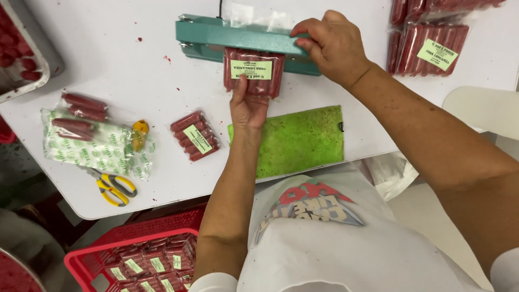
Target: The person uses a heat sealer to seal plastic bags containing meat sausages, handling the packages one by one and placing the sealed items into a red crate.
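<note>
Pressing the sealer bar (243,37) shut – right hand (331,46); left hand (247,104) grips the sausage pack (254,72) beneath it.

On the white table (135,54) lies a green mat (300,139) at the near edge, a sealed pack of red sausages (195,136) to its left, a stack of printed bags (92,147) with loose sausages (81,114) on it, and yellow scissors (113,186). More sealed packs (430,46) sit far right; a red crate (146,254) of packs stands below, and a metal tray (16,59) sits far left
</note>
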